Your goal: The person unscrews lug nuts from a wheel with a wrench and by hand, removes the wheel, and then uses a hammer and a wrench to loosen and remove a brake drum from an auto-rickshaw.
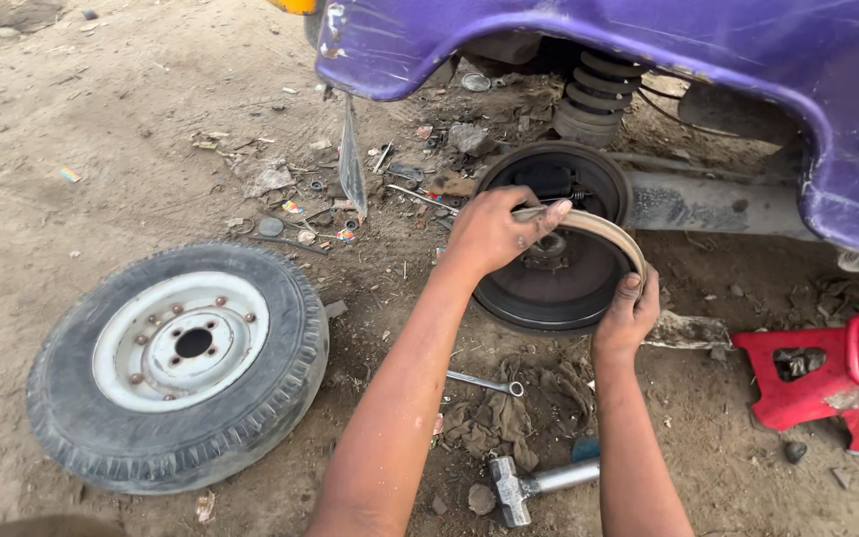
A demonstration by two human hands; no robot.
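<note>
Head view: both hands gripping curved brake shoe (pixel 599 227), left hand (pixel 494 231) at top end, right hand (pixel 628 313) at bottom; best kept seated evenly against backing plate (pixel 549 288).

Ground (pixel 101 119): bare packed dirt, brown, strewn with pebbles, scraps and small litter, in flat daylight. At 12 to 2 o'clock, a purple vehicle body (pixel 648 40) overhanging, with a coil spring (pixel 594 99) beneath. At 8 o'clock, a removed wheel (pixel 179 366), white rim, lying flat. At 3 to 4 o'clock, a red jack (pixel 827 373). At 6 o'clock, a hammer (pixel 529 485), a spanner (pixel 484 382) and a dirty rag (pixel 509 413).
</note>
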